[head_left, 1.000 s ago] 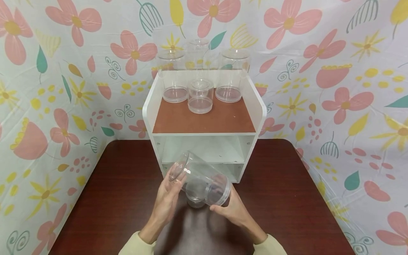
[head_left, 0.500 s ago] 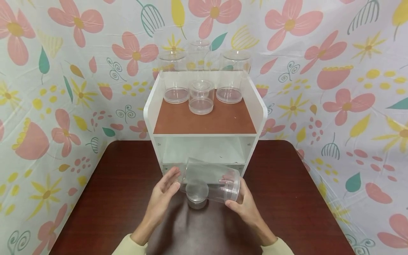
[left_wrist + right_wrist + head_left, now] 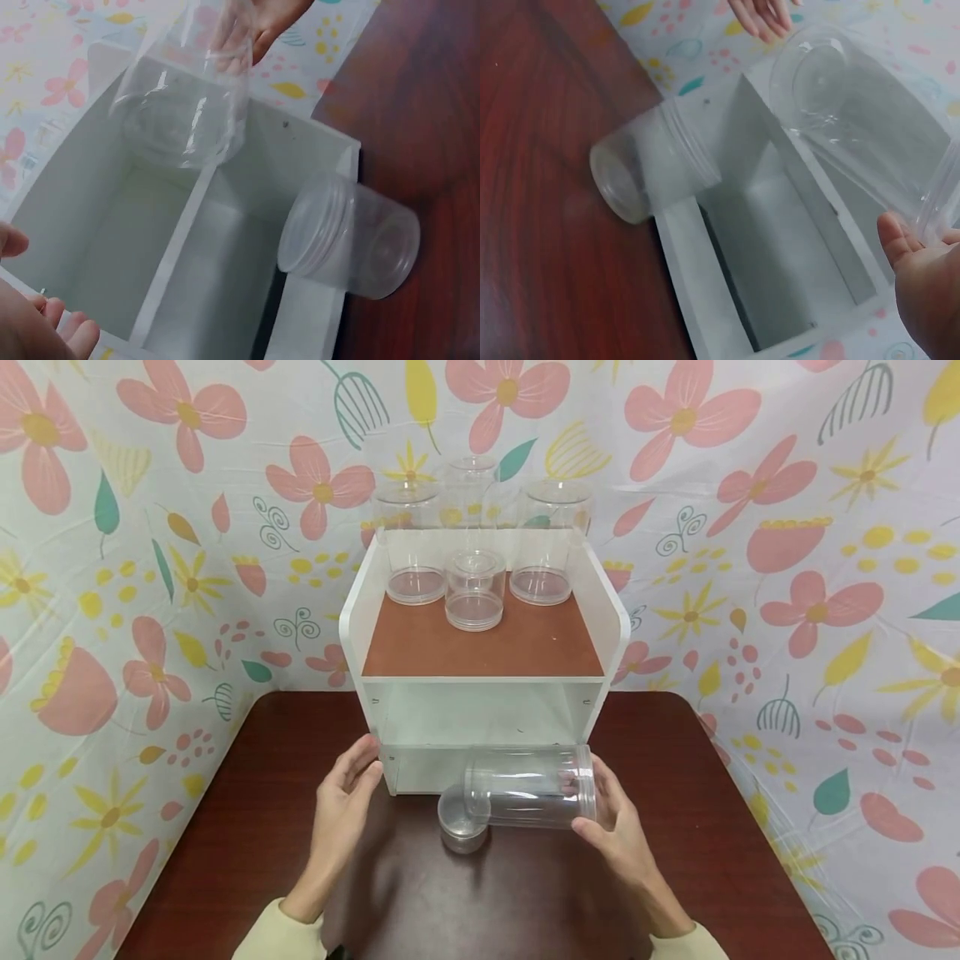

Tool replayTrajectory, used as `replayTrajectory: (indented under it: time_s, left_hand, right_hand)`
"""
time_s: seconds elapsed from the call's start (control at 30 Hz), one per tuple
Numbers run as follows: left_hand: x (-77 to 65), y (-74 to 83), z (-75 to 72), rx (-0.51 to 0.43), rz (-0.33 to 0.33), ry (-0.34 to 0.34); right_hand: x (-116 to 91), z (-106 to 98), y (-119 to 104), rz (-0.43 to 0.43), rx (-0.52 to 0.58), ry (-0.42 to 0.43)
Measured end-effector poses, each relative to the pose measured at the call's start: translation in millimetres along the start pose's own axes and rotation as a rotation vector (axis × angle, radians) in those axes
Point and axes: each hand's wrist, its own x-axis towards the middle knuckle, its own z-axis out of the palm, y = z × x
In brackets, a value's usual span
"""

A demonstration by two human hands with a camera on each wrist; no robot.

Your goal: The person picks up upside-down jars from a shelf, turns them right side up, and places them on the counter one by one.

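Note:
A tall clear plastic jar (image 3: 532, 787) lies sideways in the air before the shelf unit's lower part. My right hand (image 3: 626, 835) grips its ringed end, thumb below and fingers behind, as the right wrist view also shows around the tall jar (image 3: 877, 120). The jar's other end points left. My left hand (image 3: 343, 810) is apart from it at the shelf's left side, fingers loosely bent and holding nothing. Between the hands a short clear jar (image 3: 462, 827) stands upright on the table, partly overlapped by the tall jar in the head view. In the left wrist view the short jar (image 3: 349, 236) has a ringed top.
A white shelf unit (image 3: 480, 679) stands at the table's back, with a brown top board (image 3: 480, 652) between side panels. Several clear jars stand there, including a short front jar (image 3: 474, 602). The dark red table (image 3: 720, 860) meets a flowered cloth (image 3: 825, 610).
My left hand has let go of the tall jar and moved left. My right hand has carried the jar to the right and turned it from slanted to nearly level.

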Motion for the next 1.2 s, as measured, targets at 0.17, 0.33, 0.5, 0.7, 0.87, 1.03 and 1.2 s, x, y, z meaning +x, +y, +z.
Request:
replayTrajectory:
  time_s: [0.17,0.33,0.5,0.7,0.87,1.03,1.2]
  left_hand:
    - [8.8,7.2,-4.5,0.043,0.043,0.041]
    - [21.0,15.0,-8.2,0.093,0.055,0.042]
    - [38.2,18.5,-10.3,0.15,0.053,0.011]
    - [58.4,19.2,-8.0,0.22,0.059,-0.007]
    - [71.8,20.5,-3.8,0.264,0.032,-0.005]
    - [80.4,20.4,0.8,0.322,0.032,0.025]
    - [84.4,17.8,4.9,0.377,0.072,0.052]
  right_hand:
    - [0,-11,-11,0.0,-0.063,0.023]
    - [-2,-22,-20,-0.013,-0.116,0.05]
    - [-2,-31,-26,-0.032,-0.151,0.069]
    - [-1,-33,-38,-0.003,-0.27,0.147]
    - [0,-37,-46,0.02,-0.376,0.17]
    - [1,-40,-55,0.042,-0.487,0.185]
    - [3,-41,-64,0.072,-0.555,0.212]
